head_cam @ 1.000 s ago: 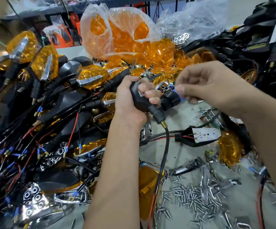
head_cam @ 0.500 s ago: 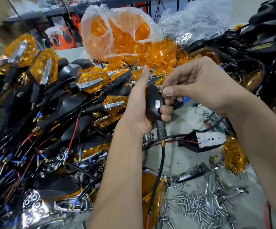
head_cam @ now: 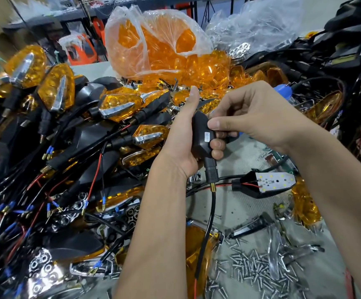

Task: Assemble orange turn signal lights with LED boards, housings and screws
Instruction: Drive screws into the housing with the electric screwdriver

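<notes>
My left hand (head_cam: 183,137) grips a black turn signal housing (head_cam: 202,134) upright, thumb pointing up, with its stem and black cable (head_cam: 207,229) hanging down. My right hand (head_cam: 253,113) pinches at the housing's upper right side with thumb and fingers; whatever it pinches is hidden. An open housing with a white LED board (head_cam: 275,181) and red wire lies on the table to the right. Loose silver screws (head_cam: 250,268) are scattered at the lower right.
Finished orange lights with black stems and wires (head_cam: 52,137) pile up on the left. A clear bag of orange lenses (head_cam: 153,46) sits at the back. Chrome reflectors (head_cam: 43,264) lie lower left, black housings (head_cam: 348,50) upper right, and a blue-handled tool (head_cam: 283,91) behind my right hand.
My left hand has turned the housing from tilted to upright and straightened its thumb. My right hand has closed in on the housing and now pinches at its side.
</notes>
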